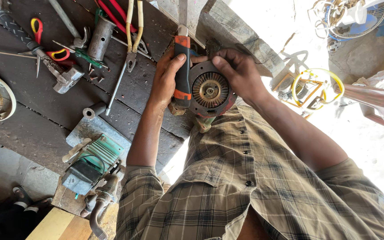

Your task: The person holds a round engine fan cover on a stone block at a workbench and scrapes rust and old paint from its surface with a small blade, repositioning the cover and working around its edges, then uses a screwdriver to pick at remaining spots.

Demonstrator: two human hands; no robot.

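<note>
Two hands are clamped at the workbench (45, 89) edge: screwdriver (182, 71) gripped by left hand (165, 80), long axis pointing away from the body, round motor part (210, 91) held face-up by right hand (238, 71).

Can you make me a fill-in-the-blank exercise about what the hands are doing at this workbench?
1. The left hand grips a tool handle coloured black and ____.
2. The right hand holds a round ____ part with radial fins.
3. The scissors on the bench have ____ handles.

Missing words: orange; metal; red
</note>
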